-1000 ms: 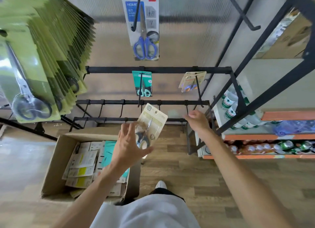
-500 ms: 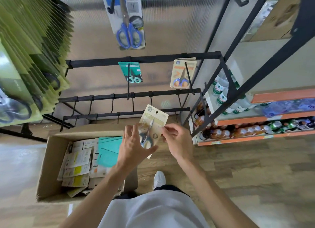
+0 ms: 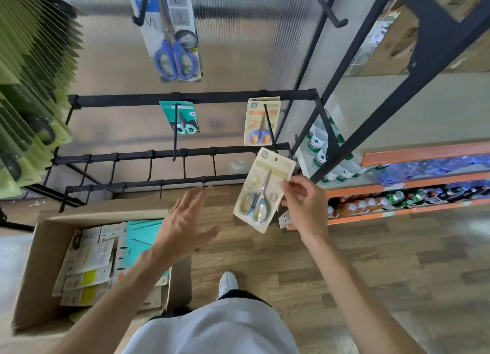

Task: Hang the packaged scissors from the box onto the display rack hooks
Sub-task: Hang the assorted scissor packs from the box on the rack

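from my feed, my right hand (image 3: 305, 205) pinches the right edge of the beige carded pack of grey-handled scissors (image 3: 262, 189), tilted, its hang hole toward 12 o'clock, just under the right end of the black metal display rack (image 3: 191, 99). my left hand (image 3: 185, 226) is spread wide with fingers straight, holding nothing, at 9 o'clock of the pack and apart from it, above the brown cardboard box (image 3: 39, 274).

the box's near wall hides part of its contents, and my forearm covers more; i make out white, yellow and teal cards inside but cannot count them. the print on every card is too blurred to read.

three single packs hang on the rack: a blue-handled pair on a white card (image 3: 173, 49), cut off at 12 o'clock, a small teal card (image 3: 183, 117), and an orange-and-blue-handled pair on a beige card (image 3: 261, 123). at 9 o'clock a dense row of green packs (image 3: 34, 94) runs off frame, too many to count. one white shoe (image 3: 228, 283) shows at 6 o'clock.
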